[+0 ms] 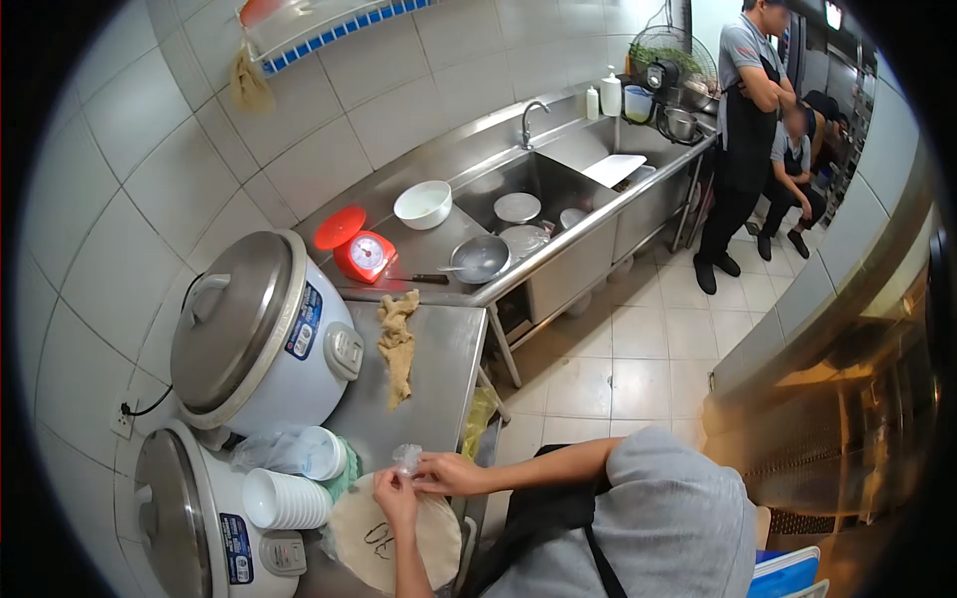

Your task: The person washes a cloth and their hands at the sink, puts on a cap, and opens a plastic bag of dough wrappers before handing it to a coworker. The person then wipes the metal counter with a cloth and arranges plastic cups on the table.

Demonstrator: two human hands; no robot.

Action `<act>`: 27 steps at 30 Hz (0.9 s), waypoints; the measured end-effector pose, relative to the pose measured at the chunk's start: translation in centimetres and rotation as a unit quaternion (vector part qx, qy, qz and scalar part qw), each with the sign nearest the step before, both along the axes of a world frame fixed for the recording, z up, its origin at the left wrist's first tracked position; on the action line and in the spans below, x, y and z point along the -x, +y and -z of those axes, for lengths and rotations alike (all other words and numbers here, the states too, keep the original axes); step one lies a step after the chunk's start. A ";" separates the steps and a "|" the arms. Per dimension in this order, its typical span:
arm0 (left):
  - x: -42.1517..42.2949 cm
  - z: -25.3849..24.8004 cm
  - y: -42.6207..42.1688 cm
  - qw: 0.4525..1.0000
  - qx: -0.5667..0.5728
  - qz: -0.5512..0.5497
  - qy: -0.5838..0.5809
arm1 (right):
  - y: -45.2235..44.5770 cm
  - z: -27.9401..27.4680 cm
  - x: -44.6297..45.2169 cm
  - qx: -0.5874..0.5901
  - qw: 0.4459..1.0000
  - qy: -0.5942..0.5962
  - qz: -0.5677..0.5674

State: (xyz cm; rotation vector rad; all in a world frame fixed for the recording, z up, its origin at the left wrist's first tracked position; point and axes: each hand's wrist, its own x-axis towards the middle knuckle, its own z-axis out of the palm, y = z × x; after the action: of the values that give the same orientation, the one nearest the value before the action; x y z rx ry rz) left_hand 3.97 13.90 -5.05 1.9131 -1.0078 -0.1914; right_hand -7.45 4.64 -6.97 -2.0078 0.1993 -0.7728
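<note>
Between my two hands is a small crumpled clear plastic bag (406, 456), pinched at its lower side. My left hand (397, 495) is closed on it, fingertips together. From the right, my right hand (446, 473) meets it with closed fingers on the same plastic. Both hands are over a round cream-coloured board or lid (364, 538) with a dark curly mark. Close to my left hand are a stack of white cups (287, 500) and a white tub (321, 453) beside clear plastic.
Two large rice cookers (239, 329) line the wall. A tan cloth (397, 349) lies on the steel counter (449, 344). Beyond are a red scale (364, 254), a white bowl (424, 204), a metal bowl (480, 261) and a sink (558, 179). A person (743, 130) stands, others behind.
</note>
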 end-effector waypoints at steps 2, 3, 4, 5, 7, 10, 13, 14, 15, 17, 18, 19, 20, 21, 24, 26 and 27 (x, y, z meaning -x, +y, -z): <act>-0.9 2.5 0.2 1.000 -0.007 0.010 0.015 | -0.5 -0.2 -0.5 -0.017 0.999 0.031 0.011; -1.0 2.5 0.1 1.000 -0.011 0.017 0.022 | -0.4 0.2 -0.7 -0.035 0.999 0.027 0.013; -0.9 2.5 0.2 0.997 -0.031 0.006 0.071 | -0.3 0.9 -0.8 -0.051 0.998 0.026 0.016; -0.9 2.7 0.1 0.995 -0.022 -0.003 0.093 | -0.1 1.6 -0.9 -0.069 0.997 0.027 0.019; -0.8 3.0 -0.2 0.990 -0.001 -0.026 0.138 | 0.3 1.1 -0.8 -0.089 0.994 0.036 0.061; 0.0 2.2 -0.2 0.985 0.033 -0.045 0.165 | 1.5 1.3 -1.5 -0.161 0.981 -0.008 0.106; 0.6 1.6 -0.2 0.994 0.014 -0.077 0.081 | 1.2 1.5 -2.0 -0.205 0.972 0.026 0.109; 0.9 1.2 -0.2 0.995 0.010 -0.078 0.063 | 0.7 1.5 -1.9 -0.196 0.974 0.044 0.108; 0.8 1.3 -0.2 0.997 0.011 -0.074 0.033 | 0.2 1.5 -2.0 -0.186 0.975 0.063 0.106; 0.6 1.9 0.0 0.997 0.012 -0.066 -0.027 | -0.3 1.6 -2.1 -0.185 0.972 0.100 0.108; 0.8 1.9 -0.1 0.997 0.030 -0.068 -0.004 | -0.6 1.7 -2.1 -0.174 0.974 0.103 0.106; 1.1 2.0 0.0 0.996 0.046 -0.070 0.019 | -0.6 1.7 -2.1 -0.164 0.975 0.107 0.102; 1.2 2.0 0.1 0.995 0.064 -0.072 0.041 | -0.6 1.8 -2.1 -0.154 0.978 0.102 0.101; 0.8 2.4 0.2 0.995 0.075 -0.045 0.041 | -0.6 1.6 -2.2 -0.144 0.980 0.096 0.099; -0.8 4.1 0.8 0.995 0.072 0.005 0.072 | -0.4 2.0 -2.6 -0.138 0.983 0.093 0.078; -1.3 4.7 0.8 0.991 0.028 0.007 0.128 | -0.4 2.4 -2.5 -0.097 0.990 0.084 0.056; -1.3 4.7 0.8 0.991 0.003 -0.002 0.133 | -0.7 2.0 -2.2 -0.051 0.995 0.072 0.041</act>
State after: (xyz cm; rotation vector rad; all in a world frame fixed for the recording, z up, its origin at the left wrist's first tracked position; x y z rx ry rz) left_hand 5.31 14.69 -9.74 1.8261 -0.8236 -0.4276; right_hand -5.25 3.96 -8.94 -1.9692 0.3989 -0.6554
